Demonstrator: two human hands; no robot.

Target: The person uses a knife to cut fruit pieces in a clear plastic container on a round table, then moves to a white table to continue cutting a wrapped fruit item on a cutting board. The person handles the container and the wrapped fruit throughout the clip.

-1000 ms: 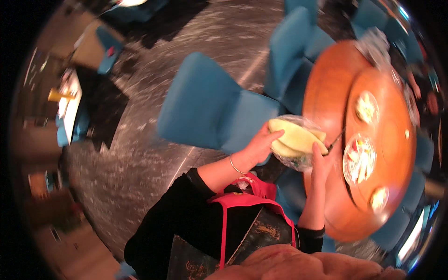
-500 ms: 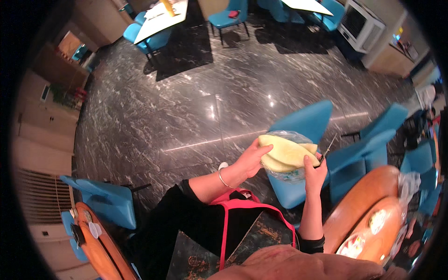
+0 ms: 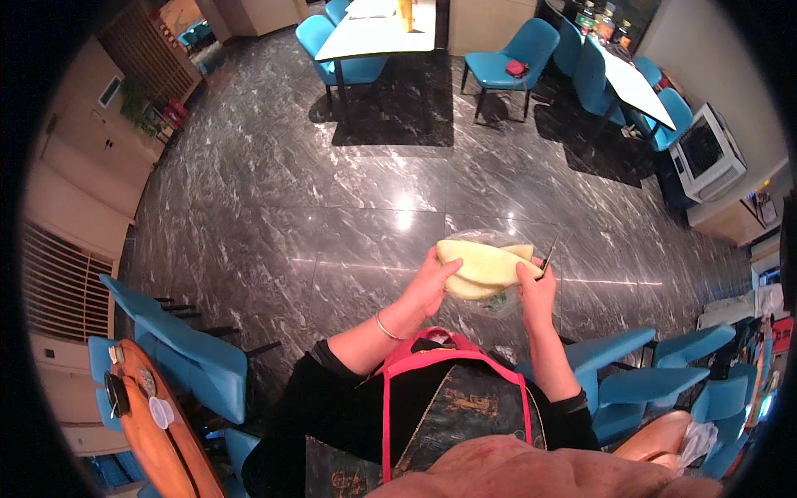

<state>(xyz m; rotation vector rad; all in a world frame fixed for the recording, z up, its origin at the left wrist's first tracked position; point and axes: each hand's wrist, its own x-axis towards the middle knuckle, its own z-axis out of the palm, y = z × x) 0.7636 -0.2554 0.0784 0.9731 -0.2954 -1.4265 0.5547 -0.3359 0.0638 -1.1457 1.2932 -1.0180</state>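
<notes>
In front of my chest both hands hold pale yellow-green curved slices, which look like melon. Closed around their left end is my left hand, its thumb pressed on the top slice. My right hand grips the right end with the thumb on top. A clear plastic bag lies under and behind the slices. From the right hand a thin pointed metal tool sticks up, dark near the fingers; whether it is a knife or scissors I cannot tell.
Round wooden tables and blue chairs stand close on my left and right. Farther off are a white table, a blue chair with a red item, a long table with bottles, and a white air cooler. The floor is dark marble.
My view has turned and moved, so the right-hand chairs and table now sit lower and the far tables show more fully. Both hands keep hold of the slices.
</notes>
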